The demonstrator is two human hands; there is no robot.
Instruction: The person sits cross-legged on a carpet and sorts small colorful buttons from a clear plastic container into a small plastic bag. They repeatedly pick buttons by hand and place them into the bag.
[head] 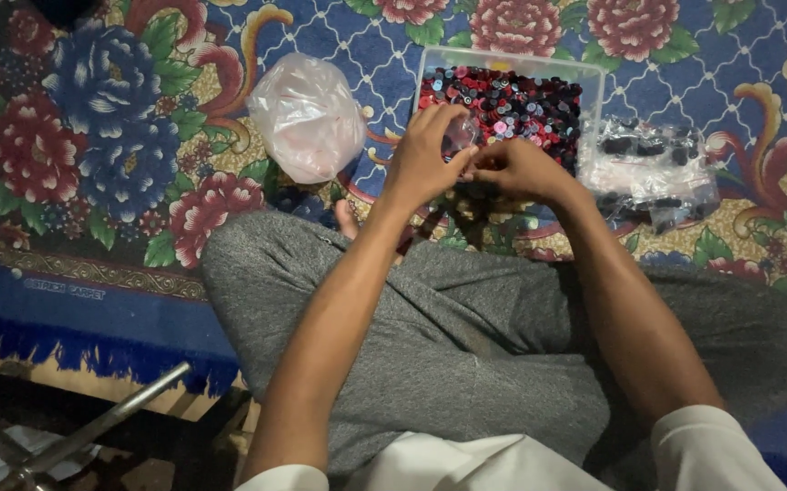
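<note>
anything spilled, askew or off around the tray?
Nothing stands out. The clear tray sits flat on the carpet, its small red and black pieces contained. Plastic bags lie either side: left, right. Left hand and right hand meet before it.

Two hands (425,159) (516,168), one clear tray (430,68) of buttons, two plastic bags (307,114) (648,168)

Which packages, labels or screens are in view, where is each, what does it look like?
Clear plastic bag: on the carpet, left of the tray; rounded, whitish with a pink tinge.
Clear plastic tray: ahead of the hands; rectangular, full of small red, black and pink pieces.
Clear bags of dark pieces: right of the tray; crumpled.
Woven label: carpet's blue border, left; pale lettering.
No screens.
</note>
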